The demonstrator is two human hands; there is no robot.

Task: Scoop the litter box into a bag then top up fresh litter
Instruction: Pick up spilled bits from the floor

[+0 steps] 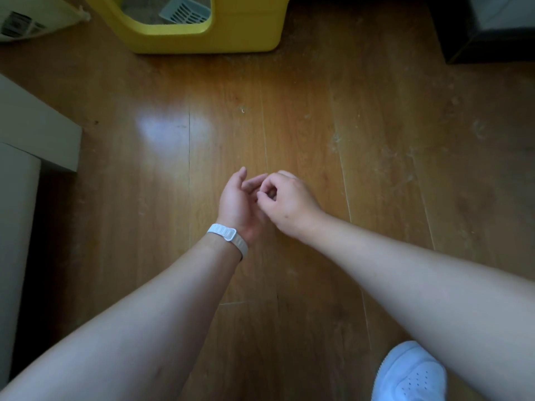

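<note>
While both bare arms reached forward over a wood-plank floor (376, 111), the person's hands met in mid-frame with nothing visibly held in either. The left hand (237, 204) stood on edge, palm turned toward the right, its fingers loosely spread and empty; a white band (227, 235) circled that wrist. The right hand (285, 204) was curled, thumb and forefinger pinched together just against the left hand's fingers, and whether anything tiny sat in that pinch could not be told.

Well apart from the hands, at the top edge of the frame, stood the yellow litter box (231, 33), its low front opening facing the camera and its upper part cut off by the frame. Inside it, on grey litter (139, 8), lay a pale blue slotted scoop (185, 10), its slotted head tilted and pointing down and to the right; its handle was out of view, so its full long axis could not be judged.

A white labelled object (26, 24) lay at the top left corner, pale furniture (34, 125) lined the left edge, a dark item (477, 30) sat at top right, and a white shoe (411, 374) showed at the bottom right.
</note>
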